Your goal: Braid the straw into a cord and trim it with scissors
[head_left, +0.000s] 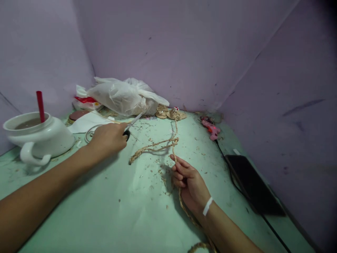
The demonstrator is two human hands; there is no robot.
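Observation:
My left hand (109, 138) is closed on a pair of scissors (133, 121), with a black handle loop showing by the fingers and the blades pointing away toward a plastic bag. My right hand (188, 175) pinches a tan braided cord (174, 153) between thumb and fingers. Past the fingertips the cord meets a knot with a doubled length (150, 147) lying off to the left. From the knot it continues to a woven straw-coloured piece (175, 114) with a small red and white ornament. The cord's other end trails below my right wrist.
A white pot-shaped mug (56, 138) with brown liquid and a red stick stands at left. At the back lies a white plastic bag (123, 96). On the right are a pink glue gun (210, 129), its black cable and a dark tablet-like slab (252, 184). Fibre scraps litter the green tabletop (126, 214).

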